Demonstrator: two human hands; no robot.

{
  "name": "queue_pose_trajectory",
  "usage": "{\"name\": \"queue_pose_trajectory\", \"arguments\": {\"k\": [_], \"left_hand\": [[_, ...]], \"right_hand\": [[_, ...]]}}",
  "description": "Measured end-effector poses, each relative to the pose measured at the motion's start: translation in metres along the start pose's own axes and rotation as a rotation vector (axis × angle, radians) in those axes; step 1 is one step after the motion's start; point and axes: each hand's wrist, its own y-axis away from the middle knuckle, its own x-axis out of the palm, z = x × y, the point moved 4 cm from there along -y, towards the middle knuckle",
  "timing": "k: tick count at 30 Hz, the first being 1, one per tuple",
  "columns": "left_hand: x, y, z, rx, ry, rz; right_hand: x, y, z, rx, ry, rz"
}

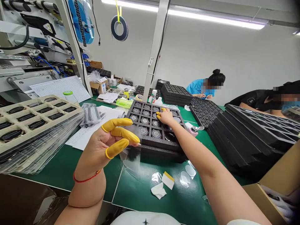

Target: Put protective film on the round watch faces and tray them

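Note:
My left hand, with yellow finger cots on its fingers, is raised in front of the black foam tray. A clear plastic film hangs from its fingertips. My right hand reaches over the tray, its cot-covered fingers bent together at a compartment near the far right side; what they grip there is hidden. The black foam tray lies on a stack of similar trays. Round dark parts with ring markings sit in its compartments, and a glossy disc is by the right front corner.
On the green table lie round clear films, a crumpled white scrap and a yellow-edged card. Beige trays are stacked left, black trays right. A pump bottle stands nearby. Two people sit across.

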Motion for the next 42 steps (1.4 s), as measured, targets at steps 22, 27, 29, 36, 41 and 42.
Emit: {"name": "queue_pose_trajectory", "arguments": {"k": [22,27,29,36,41,42], "left_hand": [[0.075,-0.029,0.093,-0.625,0.268,0.425],[0.090,-0.027,0.104,-0.581,0.231,0.525],[0.095,-0.025,0.102,-0.561,0.273,0.546],[0.103,-0.014,0.096,-0.442,0.038,0.458],[0.112,-0.007,0.099,-0.412,-0.053,0.578],[0.113,-0.007,0.100,-0.417,-0.068,0.598]], "right_hand": [[-0.027,0.088,0.014,-0.015,-0.462,-0.256],[-0.055,0.162,0.020,-0.271,-0.703,-0.461],[-0.061,0.190,0.025,-0.514,-0.734,-0.554],[-0.062,0.223,0.026,-0.630,-0.585,-0.511],[-0.062,0.226,0.029,-0.636,-0.564,-0.525],[-0.060,0.226,0.031,-0.652,-0.549,-0.525]]}}
